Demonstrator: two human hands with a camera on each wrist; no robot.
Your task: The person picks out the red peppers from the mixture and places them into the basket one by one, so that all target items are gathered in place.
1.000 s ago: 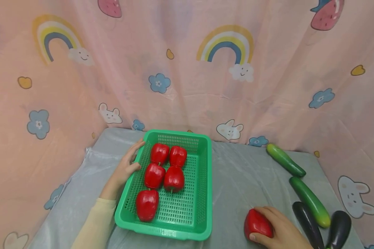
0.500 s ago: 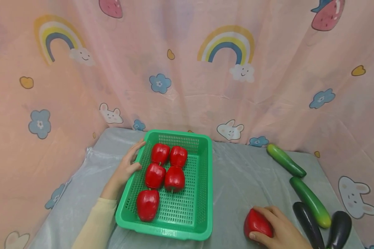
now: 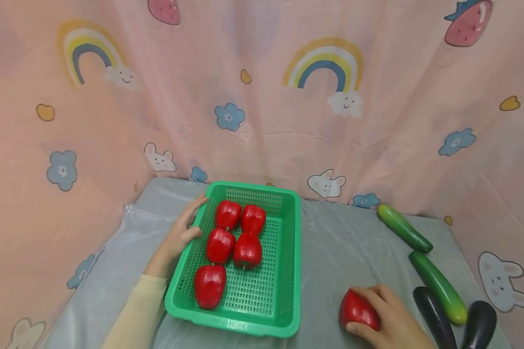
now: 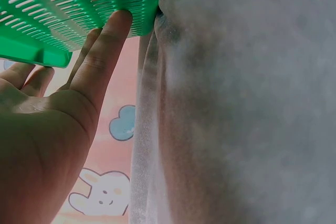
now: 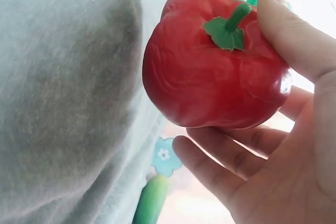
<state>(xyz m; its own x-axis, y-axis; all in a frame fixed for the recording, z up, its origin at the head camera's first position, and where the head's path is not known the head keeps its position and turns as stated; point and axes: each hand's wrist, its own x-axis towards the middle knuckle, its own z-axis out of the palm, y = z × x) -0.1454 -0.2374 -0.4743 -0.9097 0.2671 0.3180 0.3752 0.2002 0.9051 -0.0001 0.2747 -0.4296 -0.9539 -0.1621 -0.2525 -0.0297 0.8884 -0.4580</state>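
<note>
Fingers straight, my left hand rests against the left side of a green plastic basket; in the left wrist view its fingertips touch the slotted wall. Several red bell peppers lie inside the basket, one near its front left corner. To the right of the basket, my right hand grips another red bell pepper between thumb and fingers. The right wrist view shows this pepper with its green stem, the thumb on one side and fingers behind and below.
At the right lie two green zucchini, one farther back and one nearer. Two dark eggplants, one on the left and one on the right, sit close to my right hand. A pink patterned curtain hangs behind the grey cloth.
My right hand has shifted slightly left and away from me with the bell pepper in its grip. The left hand stays at the basket, and the head view has turned a little.
</note>
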